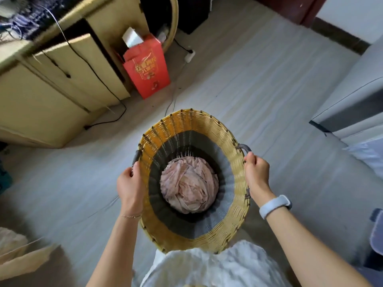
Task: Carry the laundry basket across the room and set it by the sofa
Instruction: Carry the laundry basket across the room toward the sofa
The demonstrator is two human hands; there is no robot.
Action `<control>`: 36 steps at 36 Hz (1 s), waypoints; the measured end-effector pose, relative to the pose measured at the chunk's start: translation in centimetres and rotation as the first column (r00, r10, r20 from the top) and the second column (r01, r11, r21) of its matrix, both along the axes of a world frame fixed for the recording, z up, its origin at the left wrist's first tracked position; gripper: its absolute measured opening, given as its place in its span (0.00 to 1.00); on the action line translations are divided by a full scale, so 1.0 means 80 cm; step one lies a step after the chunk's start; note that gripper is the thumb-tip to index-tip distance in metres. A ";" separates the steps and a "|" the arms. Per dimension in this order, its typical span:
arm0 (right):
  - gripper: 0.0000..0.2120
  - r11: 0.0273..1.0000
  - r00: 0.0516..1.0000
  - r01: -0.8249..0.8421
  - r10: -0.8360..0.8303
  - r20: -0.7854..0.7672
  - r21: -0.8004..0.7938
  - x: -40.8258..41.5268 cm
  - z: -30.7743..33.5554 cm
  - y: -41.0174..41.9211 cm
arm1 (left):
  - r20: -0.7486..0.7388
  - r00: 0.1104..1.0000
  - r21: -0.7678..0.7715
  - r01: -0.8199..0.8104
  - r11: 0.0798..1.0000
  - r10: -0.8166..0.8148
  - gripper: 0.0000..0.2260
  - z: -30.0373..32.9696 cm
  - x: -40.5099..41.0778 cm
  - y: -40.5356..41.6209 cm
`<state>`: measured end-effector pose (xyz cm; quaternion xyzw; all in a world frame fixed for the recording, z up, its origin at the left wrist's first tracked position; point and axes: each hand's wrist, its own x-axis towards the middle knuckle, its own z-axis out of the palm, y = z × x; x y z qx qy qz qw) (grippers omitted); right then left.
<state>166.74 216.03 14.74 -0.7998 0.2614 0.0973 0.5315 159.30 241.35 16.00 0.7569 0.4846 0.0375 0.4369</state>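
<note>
The laundry basket (193,179) occupies the lower centre of the frame, held above the pale floor (259,96) and just in front of the white garment (217,268) on our torso. It is round and woven from flat strands: a yellow band forms the rim, a grey and black band lies beneath it, and dark ties mark the rim at intervals. Two small loop handles, wrapped in dark cord, sit on opposite sides of the rim.

Our left hand (129,187) is clenched on the left handle (136,157), with the fingers curled round it. Our right hand (257,172) grips the rim just below the right handle (244,148), thumb uppermost. A thin bracelet (130,216) circles the left wrist; a smooth pale-blue band (275,206) circles the right wrist.

A crumpled pink cloth (189,190), thin and creased, fills the bottom of the basket.

At the upper left of the frame stands a cream cabinet (62,83) with flat doors, and black cables (99,79) hang down its front. Beside it, at upper centre, stands a red paper bag (147,69) with gold printing that we cannot read, and a white sheet protrudes from its top. A white power strip (190,55) lies on the floor to the right of the bag. At the right edge of the frame sits a grey upholstered sofa (356,96) with dark piping.
</note>
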 end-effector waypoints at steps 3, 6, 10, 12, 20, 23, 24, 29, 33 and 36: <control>0.14 0.999 0.999 0.034 -0.034 0.017 0.000 0.059 0.007 -0.015 | 0.007 0.999 0.004 0.045 0.999 -0.045 0.20 0.010 0.071 -0.006; 0.13 0.996 0.996 0.085 -0.085 0.020 -0.015 0.121 0.012 -0.030 | 0.040 0.996 -0.009 0.077 0.997 -0.077 0.22 0.013 0.140 -0.016; 0.17 0.990 0.991 0.125 -0.122 0.053 -0.065 0.183 0.017 -0.043 | 0.069 0.990 -0.051 0.125 0.991 -0.121 0.17 0.016 0.219 -0.036; 0.17 0.985 0.987 0.149 -0.143 0.067 -0.084 0.210 0.018 -0.048 | 0.074 0.986 -0.067 0.151 0.986 -0.146 0.16 0.015 0.254 -0.042; 0.18 0.952 0.960 0.277 -0.268 0.083 -0.130 0.384 0.012 -0.079 | 0.109 0.960 -0.112 0.268 0.957 -0.256 0.18 -0.002 0.466 -0.068; 0.17 0.934 0.942 0.334 -0.326 0.082 -0.127 0.455 0.019 -0.092 | 0.100 0.953 -0.136 0.299 0.944 -0.287 0.19 0.000 0.545 -0.083; 0.16 0.925 0.933 0.360 -0.352 0.079 -0.122 0.478 0.019 -0.098 | 0.098 0.947 -0.142 0.318 0.937 -0.306 0.18 0.003 0.570 -0.089; 0.13 0.890 0.894 0.448 -0.446 0.044 -0.080 0.559 0.019 -0.126 | 0.098 0.914 -0.142 0.404 0.904 -0.393 0.14 0.002 0.691 -0.118; 0.15 0.869 0.871 0.491 -0.489 0.048 -0.064 0.587 0.017 -0.149 | 0.099 0.878 -0.087 0.477 0.874 -0.469 0.15 0.001 0.761 -0.144; 0.15 0.845 0.852 0.524 -0.522 0.046 -0.108 0.610 0.007 -0.177 | 0.097 0.833 -0.072 0.551 0.831 -0.544 0.16 0.000 0.811 -0.173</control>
